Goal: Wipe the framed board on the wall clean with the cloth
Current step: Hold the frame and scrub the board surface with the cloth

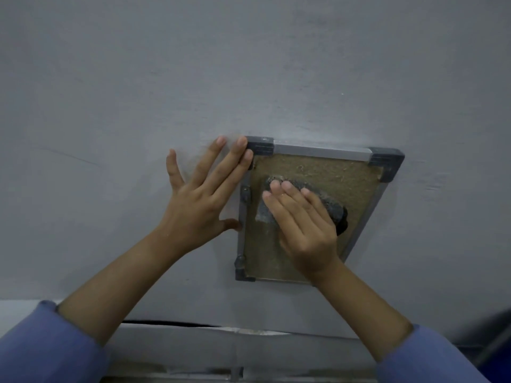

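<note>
Pressing the cloth [329,201] flat under my right hand [307,230], mid-board [331,172] on the wall [249,64], so it scrubs evenly; my left hand [200,194], fingers spread wide, braces the frame's left edge against wobble.

Dim, flat light – soft blur, wide-angle warp at edges.
</note>
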Motion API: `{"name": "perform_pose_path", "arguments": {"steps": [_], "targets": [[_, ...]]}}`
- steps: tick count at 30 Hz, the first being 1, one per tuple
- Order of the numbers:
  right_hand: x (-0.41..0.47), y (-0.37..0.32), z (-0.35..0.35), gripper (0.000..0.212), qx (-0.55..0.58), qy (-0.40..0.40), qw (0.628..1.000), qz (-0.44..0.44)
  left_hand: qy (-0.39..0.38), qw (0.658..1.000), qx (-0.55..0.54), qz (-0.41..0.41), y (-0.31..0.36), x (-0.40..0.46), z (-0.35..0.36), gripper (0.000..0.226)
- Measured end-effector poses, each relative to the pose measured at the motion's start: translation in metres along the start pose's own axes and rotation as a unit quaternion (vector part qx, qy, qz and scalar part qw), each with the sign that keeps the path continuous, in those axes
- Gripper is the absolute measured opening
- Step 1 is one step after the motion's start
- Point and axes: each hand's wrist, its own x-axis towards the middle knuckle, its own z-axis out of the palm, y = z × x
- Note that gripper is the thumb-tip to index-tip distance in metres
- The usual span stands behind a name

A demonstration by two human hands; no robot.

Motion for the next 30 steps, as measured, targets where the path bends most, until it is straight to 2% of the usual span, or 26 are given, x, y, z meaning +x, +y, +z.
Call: {"name": "perform_pose_path", "arguments": {"steps": [5,9,13,15,17,19,21,24,27,30], "targets": [[-0.067,-0.027,0.0,0.018,0.041,-0.101,0.992,-0.06,0.003,1.0,0.003,-0.002,-0.001,-0.001,0.002,0.137],[-0.102,-0.045,0.002,0.018,0.079,-0.156,0.984,-0.045,0.0,1.0,0.0,-0.001,0.0,-0.002,0.003,0.139],[-0.115,-0.055,-0.005,0.028,0.098,-0.199,0.975,-0.032,0.002,1.0,0.0,-0.002,0.0,-0.003,0.001,0.138],[-0.112,-0.06,-0.012,0.036,0.118,-0.215,0.97,0.008,0.003,1.0,0.005,-0.007,0.001,-0.005,0.0,0.135],[-0.101,-0.062,-0.024,0.037,0.141,-0.205,0.964,0.094,0.004,1.0,0.001,-0.015,0.003,-0.013,0.001,0.133],[-0.085,-0.054,-0.035,0.036,0.153,-0.164,0.959,0.173,-0.004,1.0,-0.004,-0.016,0.007,-0.023,0.004,0.134],[-0.064,-0.04,-0.043,0.035,0.155,-0.111,0.963,0.193,-0.016,1.0,0.0,-0.009,0.011,-0.03,0.007,0.138],[-0.033,-0.02,-0.038,0.025,0.102,-0.079,0.984,0.12,-0.035,0.999,0.003,-0.004,0.015,-0.033,0.013,0.143],[-0.032,-0.015,-0.019,0.024,0.054,-0.11,0.992,0.026,-0.039,0.999,0.005,-0.011,0.015,-0.031,0.019,0.141],[-0.058,-0.024,-0.006,0.024,0.055,-0.119,0.991,-0.008,-0.03,0.999,0.007,-0.019,0.016,-0.031,0.026,0.136]]}}
